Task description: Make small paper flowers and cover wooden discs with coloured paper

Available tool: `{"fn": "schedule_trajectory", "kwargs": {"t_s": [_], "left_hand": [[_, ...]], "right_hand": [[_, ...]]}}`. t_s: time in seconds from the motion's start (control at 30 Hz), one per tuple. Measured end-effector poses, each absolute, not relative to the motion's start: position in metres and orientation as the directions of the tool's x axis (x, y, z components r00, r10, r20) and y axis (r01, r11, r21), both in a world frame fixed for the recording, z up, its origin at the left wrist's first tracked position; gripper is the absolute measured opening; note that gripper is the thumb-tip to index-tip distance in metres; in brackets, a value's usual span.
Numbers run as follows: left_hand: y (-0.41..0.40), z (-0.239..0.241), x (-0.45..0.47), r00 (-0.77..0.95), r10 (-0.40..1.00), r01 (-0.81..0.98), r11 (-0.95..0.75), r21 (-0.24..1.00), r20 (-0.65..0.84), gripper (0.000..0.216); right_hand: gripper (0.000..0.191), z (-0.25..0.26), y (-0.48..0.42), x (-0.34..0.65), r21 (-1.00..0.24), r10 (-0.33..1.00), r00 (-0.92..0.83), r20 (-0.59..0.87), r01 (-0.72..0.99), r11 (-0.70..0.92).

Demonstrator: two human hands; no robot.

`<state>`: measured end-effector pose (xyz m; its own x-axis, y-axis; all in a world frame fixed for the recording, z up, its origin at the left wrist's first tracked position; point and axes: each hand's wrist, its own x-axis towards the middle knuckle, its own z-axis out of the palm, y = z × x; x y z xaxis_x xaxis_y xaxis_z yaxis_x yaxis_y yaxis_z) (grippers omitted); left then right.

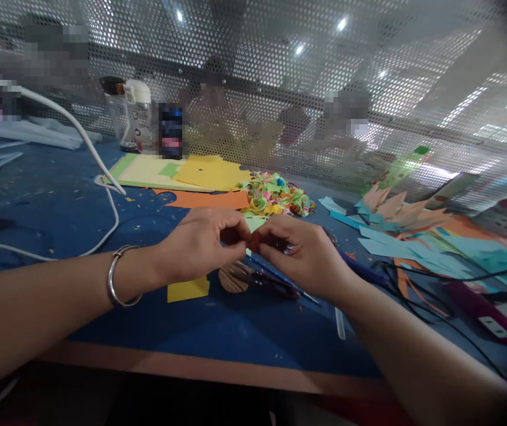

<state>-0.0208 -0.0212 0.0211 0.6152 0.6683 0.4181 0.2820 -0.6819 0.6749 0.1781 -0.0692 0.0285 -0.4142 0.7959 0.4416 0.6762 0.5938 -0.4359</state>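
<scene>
Fingertip to fingertip over the blue table [147, 331], both my hands pinch a small orange-red piece [254, 240], most of it hidden by the fingers; it looks like paper. My left hand [204, 242], with a silver bangle on the wrist, closes on it from the left. From the right, my right hand [302, 251] grips it between thumb and forefinger. Beneath the hands lie a round brown ridged piece [234, 277], dark-handled scissors [275, 283] and a yellow paper scrap [188, 290]. Just behind them is a pile of curled coloured paper bits [275, 195].
Yellow sheets [211, 173] and a cut orange strip [204, 199] lie behind my hands. Clear bottles [138, 118] and a phone [171, 130] stand by the perforated screen. A white cable [80, 127] curves at left. Blue paper pieces [413, 248], black cords and a purple power strip [479, 310] crowd the right.
</scene>
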Motion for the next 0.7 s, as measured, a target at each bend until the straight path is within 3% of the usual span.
{"fn": "schedule_trajectory", "kwargs": {"t_s": [0.23, 0.4, 0.7], "left_hand": [[-0.007, 0.01, -0.02, 0.636, 0.725, 0.281, -0.538, 0.795, 0.265, 0.008], [-0.007, 0.011, -0.019, 0.63, 0.757, 0.315, -0.454, 0.834, 0.173, 0.004], [-0.005, 0.013, -0.022, 0.648, 0.748, 0.385, -0.485, 0.785, 0.144, 0.006]], "right_hand": [[0.012, 0.024, -0.057, 0.174, -0.322, 0.793, -0.492, 0.359, 0.732, 0.6], [0.012, 0.017, -0.057, 0.173, -0.364, 0.797, -0.478, 0.37, 0.715, 0.598], [0.014, 0.016, -0.058, 0.175, -0.458, 0.816, -0.469, 0.337, 0.676, 0.578]]}}
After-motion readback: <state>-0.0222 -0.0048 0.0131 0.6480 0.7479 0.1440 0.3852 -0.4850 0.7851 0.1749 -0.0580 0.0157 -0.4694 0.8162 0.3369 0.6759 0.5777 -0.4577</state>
